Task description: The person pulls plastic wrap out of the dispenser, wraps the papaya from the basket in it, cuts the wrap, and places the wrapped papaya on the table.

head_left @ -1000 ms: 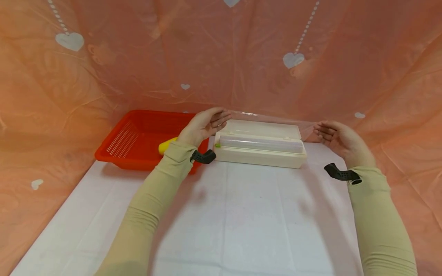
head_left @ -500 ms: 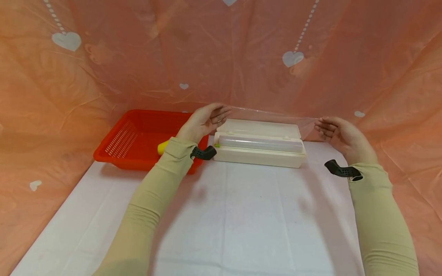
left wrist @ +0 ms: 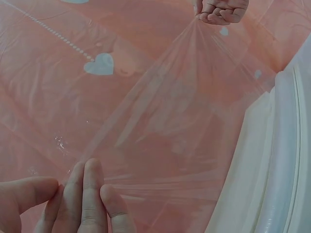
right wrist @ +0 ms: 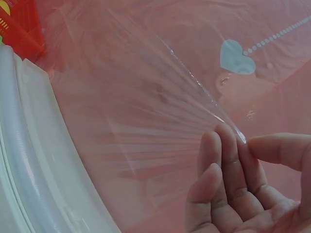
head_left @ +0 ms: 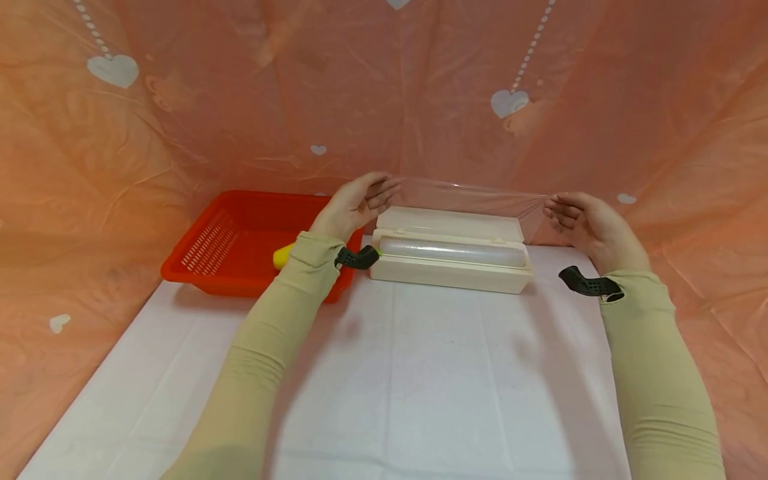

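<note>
A clear sheet of plastic wrap (left wrist: 165, 111) stretches between both hands, rising from a roll (head_left: 450, 253) inside a white dispenser box (head_left: 447, 277). My left hand (head_left: 355, 207) pinches one corner of the film between thumb and forefinger, above the box's left end. At the other corner, my right hand (head_left: 585, 223) does the same, thumb against forefinger, beyond the box's right end. Folds fan out from the right fingertips (right wrist: 243, 141) toward the roll. The box's lid (head_left: 450, 223) stands open at the back.
Left of the box stands a red plastic basket (head_left: 240, 283) with a yellow object (head_left: 282, 257) in it, partly behind the left arm. A white cloth (head_left: 444, 373) covers the table. A pink curtain (head_left: 360, 80) with hearts hangs close behind.
Both hands have risen slightly and moved away from the box, drawing the film's edge higher. The box and basket have stayed in place.
</note>
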The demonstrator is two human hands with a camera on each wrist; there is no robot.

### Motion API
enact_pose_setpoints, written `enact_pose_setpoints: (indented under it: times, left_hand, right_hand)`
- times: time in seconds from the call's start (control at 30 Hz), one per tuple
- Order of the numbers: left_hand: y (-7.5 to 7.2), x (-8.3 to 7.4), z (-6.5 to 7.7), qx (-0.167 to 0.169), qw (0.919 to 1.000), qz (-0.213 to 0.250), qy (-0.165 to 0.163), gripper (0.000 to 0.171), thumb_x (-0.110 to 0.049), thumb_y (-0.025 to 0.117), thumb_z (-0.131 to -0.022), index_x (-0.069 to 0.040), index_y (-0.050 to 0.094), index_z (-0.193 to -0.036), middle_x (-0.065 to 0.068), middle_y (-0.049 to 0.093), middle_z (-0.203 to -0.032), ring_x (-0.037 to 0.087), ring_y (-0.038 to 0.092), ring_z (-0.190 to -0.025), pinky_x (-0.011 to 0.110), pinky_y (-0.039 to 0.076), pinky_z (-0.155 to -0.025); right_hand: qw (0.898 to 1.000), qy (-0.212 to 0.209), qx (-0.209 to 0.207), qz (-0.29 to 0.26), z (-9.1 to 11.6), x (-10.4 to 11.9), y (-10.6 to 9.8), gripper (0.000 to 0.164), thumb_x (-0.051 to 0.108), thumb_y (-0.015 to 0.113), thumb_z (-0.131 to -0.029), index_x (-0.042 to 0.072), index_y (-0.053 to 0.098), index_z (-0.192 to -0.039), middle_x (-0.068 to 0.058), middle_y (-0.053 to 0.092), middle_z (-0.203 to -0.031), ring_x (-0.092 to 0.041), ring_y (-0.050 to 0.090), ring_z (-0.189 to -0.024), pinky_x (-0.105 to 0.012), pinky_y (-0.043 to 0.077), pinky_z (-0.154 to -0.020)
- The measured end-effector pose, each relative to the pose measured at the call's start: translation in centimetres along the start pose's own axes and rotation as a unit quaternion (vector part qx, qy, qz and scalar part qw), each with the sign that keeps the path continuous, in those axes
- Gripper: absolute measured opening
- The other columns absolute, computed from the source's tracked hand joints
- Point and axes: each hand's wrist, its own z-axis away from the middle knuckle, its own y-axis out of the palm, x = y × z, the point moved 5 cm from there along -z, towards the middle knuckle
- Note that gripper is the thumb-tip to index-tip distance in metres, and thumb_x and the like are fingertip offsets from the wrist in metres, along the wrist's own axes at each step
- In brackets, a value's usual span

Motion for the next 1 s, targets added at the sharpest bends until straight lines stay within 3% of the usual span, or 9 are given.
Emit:
enact_pose_setpoints:
  times: [0.37, 0.73, 1.0]
  left_hand:
    - [0.51, 0.06, -0.43, 0.004, 0.9999, 0.01, -0.011, 0.044, -0.016, 0.061, -0.084, -0.002, 0.05, -0.124, 0.012, 0.063, -0.104, 0.025, 0.055, -0.105, 0.032, 0.046, -0.084]
    - [0.82, -0.41, -0.56, -0.008, 0.9997, 0.022, -0.008, 0.021, -0.014, 0.062, -0.084, -0.002, 0.062, -0.101, 0.013, 0.063, -0.102, 0.024, 0.062, -0.091, 0.036, 0.04, -0.091]
    - [0.83, -0.64, -0.45, -0.003, 0.9999, 0.011, -0.012, 0.03, -0.015, 0.062, -0.084, -0.003, 0.059, -0.111, 0.013, 0.063, -0.102, 0.023, 0.061, -0.093, 0.034, 0.043, -0.089]
  right_hand:
    - [1.0, -0.003, 0.005, -0.02, -0.18, 0.22, -0.18, 0.011, 0.008, 0.059, -0.085, 0.001, 0.062, -0.092, -0.013, 0.065, -0.089, -0.024, 0.062, -0.083, -0.031, 0.048, -0.074]
    - [0.999, -0.003, -0.012, -0.034, -0.12, 0.57, -0.17, 0.014, 0.009, 0.062, -0.083, 0.002, 0.061, -0.095, -0.012, 0.065, -0.091, -0.024, 0.061, -0.085, -0.032, 0.048, -0.077]
    - [0.999, 0.004, -0.002, -0.047, 0.0, 0.78, 0.0, 0.014, 0.009, 0.061, -0.084, 0.002, 0.062, -0.096, -0.013, 0.064, -0.092, -0.025, 0.06, -0.086, -0.032, 0.046, -0.078]
